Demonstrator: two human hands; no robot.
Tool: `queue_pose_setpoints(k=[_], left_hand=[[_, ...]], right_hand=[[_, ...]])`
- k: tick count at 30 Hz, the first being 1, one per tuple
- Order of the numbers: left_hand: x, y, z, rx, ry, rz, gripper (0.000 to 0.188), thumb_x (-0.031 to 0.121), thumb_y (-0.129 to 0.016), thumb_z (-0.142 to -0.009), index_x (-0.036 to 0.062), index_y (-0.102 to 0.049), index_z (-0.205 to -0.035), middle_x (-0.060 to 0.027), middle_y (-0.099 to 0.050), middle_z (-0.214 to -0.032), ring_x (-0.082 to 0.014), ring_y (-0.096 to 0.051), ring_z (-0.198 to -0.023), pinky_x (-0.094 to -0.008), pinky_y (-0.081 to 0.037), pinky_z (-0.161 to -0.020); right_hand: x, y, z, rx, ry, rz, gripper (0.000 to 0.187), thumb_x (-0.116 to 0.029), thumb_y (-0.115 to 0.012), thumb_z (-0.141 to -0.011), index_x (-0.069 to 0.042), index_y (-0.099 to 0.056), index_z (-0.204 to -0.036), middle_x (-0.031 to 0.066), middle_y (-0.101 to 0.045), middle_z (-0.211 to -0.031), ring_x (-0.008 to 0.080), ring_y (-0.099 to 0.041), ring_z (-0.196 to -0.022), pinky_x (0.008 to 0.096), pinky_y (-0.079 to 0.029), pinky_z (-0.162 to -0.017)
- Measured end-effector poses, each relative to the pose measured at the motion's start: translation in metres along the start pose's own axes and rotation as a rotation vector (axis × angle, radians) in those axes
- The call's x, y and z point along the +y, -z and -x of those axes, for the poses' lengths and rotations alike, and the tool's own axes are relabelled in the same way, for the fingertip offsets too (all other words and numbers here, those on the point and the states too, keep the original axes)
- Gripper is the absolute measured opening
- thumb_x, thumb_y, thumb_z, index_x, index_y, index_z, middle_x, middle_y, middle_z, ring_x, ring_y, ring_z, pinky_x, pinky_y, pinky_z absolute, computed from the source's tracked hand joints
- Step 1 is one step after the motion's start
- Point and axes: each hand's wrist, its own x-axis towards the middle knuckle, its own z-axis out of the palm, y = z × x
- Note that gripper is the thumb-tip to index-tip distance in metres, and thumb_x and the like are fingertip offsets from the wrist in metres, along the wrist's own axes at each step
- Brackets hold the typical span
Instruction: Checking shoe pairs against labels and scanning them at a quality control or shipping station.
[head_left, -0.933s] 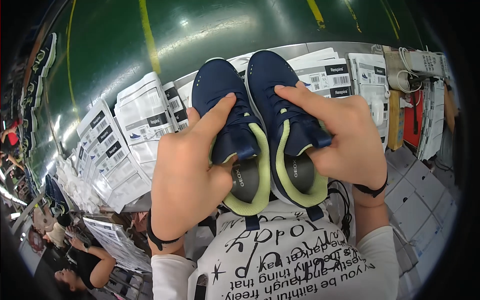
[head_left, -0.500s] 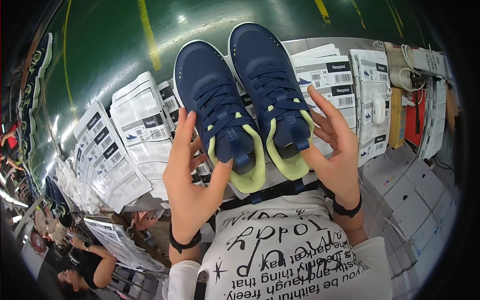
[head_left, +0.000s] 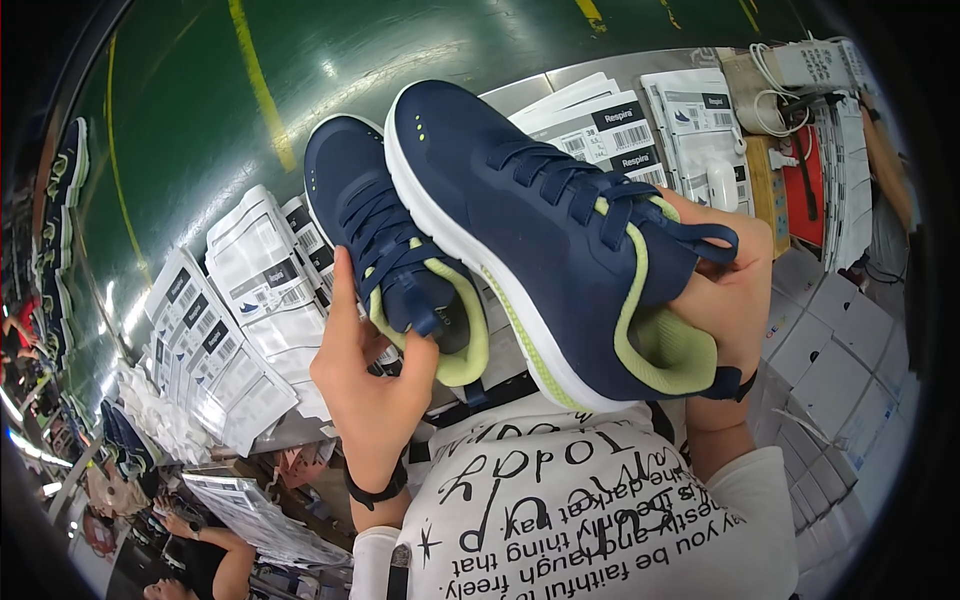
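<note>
Two navy blue sneakers with pale green lining are in my hands, toes pointing away. My left hand grips the left sneaker at its collar, thumb by the tongue and fingers along the outer side. The right sneaker is nearer and tilted, showing its white sole edge with a green patch by the heel. My right hand is closed on it at the tongue and far side of the opening; part of its fingers is hidden behind the shoe. Below the shoes lie white printed sheets with barcodes.
Stacks of label sheets cover the bench to the left, with more stacks at the back right. White boxes stand at right. Shoes line a rack at far left. A co-worker's arm shows at lower left.
The right sneaker has come up closer and turned, its toe swinging left and its sole edge now showing. My right hand has shifted to its opening. The left sneaker moved slightly left.
</note>
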Motion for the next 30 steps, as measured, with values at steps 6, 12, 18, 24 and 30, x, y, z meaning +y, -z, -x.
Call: queue_pose_setpoints(k=[6,12,18,24,30], left_hand=[[0.017,0.029,-0.004,0.188,0.149,0.471,0.054,-0.009,-0.053,-0.065,-0.0094,-0.051,-0.119,-0.0191,-0.065,-0.099,-0.0168,-0.065,-0.087,-0.024,-0.05,-0.079],[0.04,0.04,-0.001,-0.004,-0.026,0.354,0.049,-0.006,-0.067,-0.067,-0.0071,-0.059,-0.116,-0.0112,-0.067,-0.094,-0.0114,-0.063,-0.082,-0.0219,-0.048,-0.076],[0.044,0.042,0.002,-0.109,-0.009,0.508,0.051,-0.001,-0.067,-0.073,-0.0036,-0.055,-0.122,-0.0122,-0.064,-0.103,-0.0097,-0.061,-0.089,-0.022,-0.048,-0.079],[0.01,0.019,-0.025,-0.217,-0.08,0.823,0.052,-0.002,-0.059,-0.08,-0.0046,-0.044,-0.131,-0.0159,-0.053,-0.124,-0.0175,-0.055,-0.11,-0.0285,-0.044,-0.093],[0.006,0.009,-0.037,-0.245,-0.087,0.875,0.047,-0.003,-0.054,-0.083,-0.0046,-0.045,-0.129,-0.0163,-0.055,-0.122,-0.02,-0.056,-0.109,-0.0302,-0.046,-0.093]], right_hand=[[-0.008,0.009,0.008,-0.082,0.058,0.098,0.042,0.004,-0.062,-0.071,0.011,-0.058,-0.113,0.0108,-0.067,-0.094,0.0118,-0.062,-0.083,0.0236,-0.05,-0.077],[0.055,0.044,0.018,0.349,0.019,-0.296,0.038,0.004,-0.063,-0.078,0.005,-0.054,-0.115,0.0137,-0.065,-0.103,0.0193,-0.065,-0.088,0.0301,-0.053,-0.076],[0.053,0.016,-0.001,0.37,0.038,-0.344,0.031,0.0,-0.061,-0.081,0.003,-0.056,-0.111,0.0138,-0.066,-0.099,0.0193,-0.066,-0.081,0.0306,-0.055,-0.068],[0.022,-0.027,-0.004,0.35,0.083,-0.299,0.03,0.0,-0.06,-0.08,0.002,-0.056,-0.11,0.0137,-0.066,-0.098,0.0189,-0.066,-0.08,0.0304,-0.055,-0.066],[0.01,0.009,0.014,0.326,0.088,-0.256,0.03,0.0,-0.06,-0.08,0.002,-0.056,-0.11,0.0136,-0.066,-0.097,0.0185,-0.066,-0.078,0.0302,-0.055,-0.065]])
